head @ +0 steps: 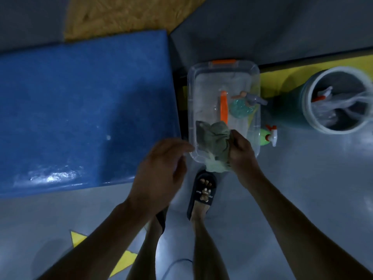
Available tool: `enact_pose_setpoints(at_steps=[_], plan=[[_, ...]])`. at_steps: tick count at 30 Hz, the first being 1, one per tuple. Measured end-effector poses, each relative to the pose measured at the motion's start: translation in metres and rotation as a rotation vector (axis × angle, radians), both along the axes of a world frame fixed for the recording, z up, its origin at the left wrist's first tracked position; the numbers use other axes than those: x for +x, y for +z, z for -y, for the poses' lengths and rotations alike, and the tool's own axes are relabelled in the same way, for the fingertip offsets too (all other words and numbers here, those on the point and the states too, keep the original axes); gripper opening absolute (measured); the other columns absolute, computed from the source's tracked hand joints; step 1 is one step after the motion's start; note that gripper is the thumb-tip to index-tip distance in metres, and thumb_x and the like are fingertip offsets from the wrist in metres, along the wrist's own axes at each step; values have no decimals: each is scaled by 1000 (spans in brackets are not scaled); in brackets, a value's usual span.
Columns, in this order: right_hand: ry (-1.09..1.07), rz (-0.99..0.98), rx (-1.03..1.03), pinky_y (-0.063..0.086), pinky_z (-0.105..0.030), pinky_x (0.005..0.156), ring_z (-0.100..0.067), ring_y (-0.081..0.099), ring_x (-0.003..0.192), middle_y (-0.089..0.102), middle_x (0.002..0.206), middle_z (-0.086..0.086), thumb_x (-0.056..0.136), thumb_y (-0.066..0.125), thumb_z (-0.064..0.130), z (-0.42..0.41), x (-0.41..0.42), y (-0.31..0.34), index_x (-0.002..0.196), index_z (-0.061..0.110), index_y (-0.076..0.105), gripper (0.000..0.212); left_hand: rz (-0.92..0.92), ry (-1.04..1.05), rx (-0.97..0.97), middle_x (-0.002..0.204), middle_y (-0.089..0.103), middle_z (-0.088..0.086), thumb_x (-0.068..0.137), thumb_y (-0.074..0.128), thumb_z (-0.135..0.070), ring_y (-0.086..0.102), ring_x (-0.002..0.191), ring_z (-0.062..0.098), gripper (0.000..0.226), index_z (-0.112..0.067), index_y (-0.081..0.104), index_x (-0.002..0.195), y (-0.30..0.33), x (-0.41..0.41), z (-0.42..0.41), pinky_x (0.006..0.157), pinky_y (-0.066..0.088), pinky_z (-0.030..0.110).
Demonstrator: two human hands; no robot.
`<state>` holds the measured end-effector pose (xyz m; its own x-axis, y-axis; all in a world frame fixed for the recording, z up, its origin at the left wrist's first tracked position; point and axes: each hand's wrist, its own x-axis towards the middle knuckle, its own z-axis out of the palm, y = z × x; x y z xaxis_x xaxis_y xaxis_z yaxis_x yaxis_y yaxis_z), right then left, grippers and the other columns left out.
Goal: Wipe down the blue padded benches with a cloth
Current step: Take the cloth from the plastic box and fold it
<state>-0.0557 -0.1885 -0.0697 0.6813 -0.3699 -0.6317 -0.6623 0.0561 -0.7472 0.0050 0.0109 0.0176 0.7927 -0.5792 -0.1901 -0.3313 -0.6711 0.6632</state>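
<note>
At the centre of the frame, a bunched green cloth (217, 145) is gripped in the right hand (241, 149), the fingers curled round its right side, and is held over the near end of a clear plastic tub (191, 93). It is probably kept there so that any drips fall into the tub and not onto the grey floor (302, 188). The left hand (161, 170) is held just left of the cloth with its fingers loosely spread and nothing in it; it appears poised to help wring or fold the cloth, though this is only a judgement. The blue padded bench (80, 110) fills the left of the frame, close beside the tub; a glossy sheen is seen along its near edge, possibly from wetness. A teal spray bottle (241, 108) stands at the tub's right wall, a green spray bottle (266, 136) is set on the floor just to its right, and a white bucket (339, 100) with plastic inside occupies the upper right. The supplies seem grouped within easy reach of the bench.
</note>
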Motion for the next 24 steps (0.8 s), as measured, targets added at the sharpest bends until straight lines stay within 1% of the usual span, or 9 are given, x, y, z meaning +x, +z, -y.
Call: enact_pose_setpoints(at_steps=[2,5,8,10,12,15,19,22,24], plan=[[-66,47,82,43,-36,66,-20,54,73,58,77,-14,88,47,20,1,-5,40,84,9,57,15,-315,291,-82,98,70,-11,93,64,-15,65,94,1,17,-29,68,102,17,3,1,79,47,10],[-130,153,204,43,-41,65,-25,54,74,56,86,-30,99,49,8,-7,-8,97,97,8,61,12,-722,552,-231,92,74,-4,86,66,-42,71,95,18,11,-35,70,94,36,9,10,84,58,38],[-35,242,219,53,-37,73,-22,65,85,66,93,-17,97,49,1,-25,-8,137,104,12,63,19,-926,584,-418,103,75,3,92,63,-46,70,101,21,30,-22,70,109,62,8,28,87,57,36],[60,288,251,56,-42,82,-24,66,99,68,104,-10,90,53,-3,-38,-9,152,114,14,62,31,-919,621,-454,96,74,11,95,59,-42,71,91,23,32,-13,70,103,79,6,37,76,57,33],[92,314,264,53,-47,90,-27,62,111,63,117,-11,85,57,0,-49,-11,158,125,12,56,42,-832,668,-416,89,69,19,97,58,-35,68,84,33,30,-9,69,93,84,3,37,72,54,42],[27,311,229,52,-46,91,-25,59,115,58,121,-12,84,63,22,-65,-11,165,123,13,56,41,-810,710,-461,82,62,27,101,53,-30,61,73,28,33,-1,66,91,88,-1,25,67,48,42],[-49,220,147,57,-35,81,-17,65,106,66,113,-5,81,75,41,-92,-1,174,116,16,56,47,-835,651,-555,94,70,22,104,45,-34,70,90,35,36,-7,70,104,98,-10,-1,77,57,47],[-73,186,73,56,-32,82,-13,66,102,69,106,1,84,75,29,-110,12,171,108,18,61,29,-967,752,-668,111,70,22,104,43,-31,67,108,34,37,-8,69,117,99,-9,-18,91,56,45],[-110,188,82,56,-32,81,-14,68,97,71,98,-1,87,71,16,-117,21,170,100,14,66,14,-1031,832,-746,113,69,25,104,43,-27,67,106,35,37,-3,67,118,98,-4,-30,89,56,43]])
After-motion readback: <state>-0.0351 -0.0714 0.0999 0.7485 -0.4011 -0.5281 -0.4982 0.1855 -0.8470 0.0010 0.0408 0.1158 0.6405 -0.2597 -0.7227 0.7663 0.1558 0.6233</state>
